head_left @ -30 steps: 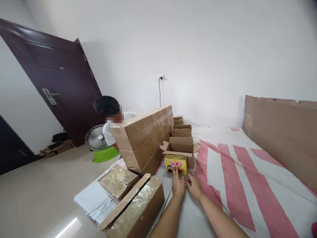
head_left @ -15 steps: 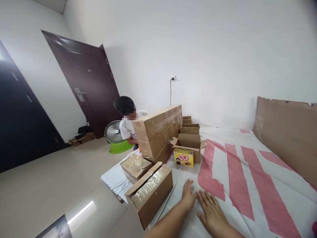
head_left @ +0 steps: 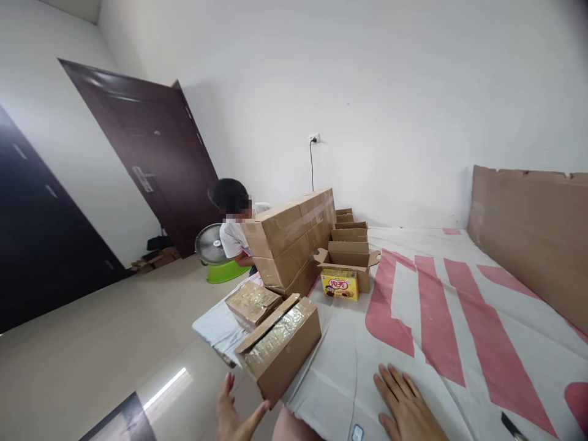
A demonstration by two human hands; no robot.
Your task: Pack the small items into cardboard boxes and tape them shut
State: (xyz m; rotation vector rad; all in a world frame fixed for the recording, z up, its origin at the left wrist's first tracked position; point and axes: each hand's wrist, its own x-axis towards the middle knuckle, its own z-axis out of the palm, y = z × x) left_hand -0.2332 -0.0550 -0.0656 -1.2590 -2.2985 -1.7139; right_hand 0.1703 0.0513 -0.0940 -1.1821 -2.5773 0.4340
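Note:
My left hand (head_left: 237, 409) is open, thumb and fingers apart, just in front of the near corner of a long taped cardboard box (head_left: 281, 348); whether the thumb touches the box I cannot tell. My right hand (head_left: 407, 401) lies flat with its fingers stretched out on the white and pink cloth (head_left: 337, 349). Beyond my hands, a yellow snack box (head_left: 339, 285) stands upright against an open cardboard carton (head_left: 364, 278). A smaller taped box (head_left: 253, 303) lies behind the long one.
Several sealed cartons (head_left: 294, 239) form a stacked wall, with open cartons (head_left: 349, 233) behind. A person (head_left: 236, 239) sits at the left beside a fan (head_left: 210, 245). A dark blade-like tool (head_left: 511, 424) and a small blue-edged item (head_left: 358, 433) lie near the front. A cardboard sheet (head_left: 528, 233) stands right.
My left hand has moved left from the cloth to the long box's near corner. My right hand has shifted slightly right, still flat. The view has tilted a little.

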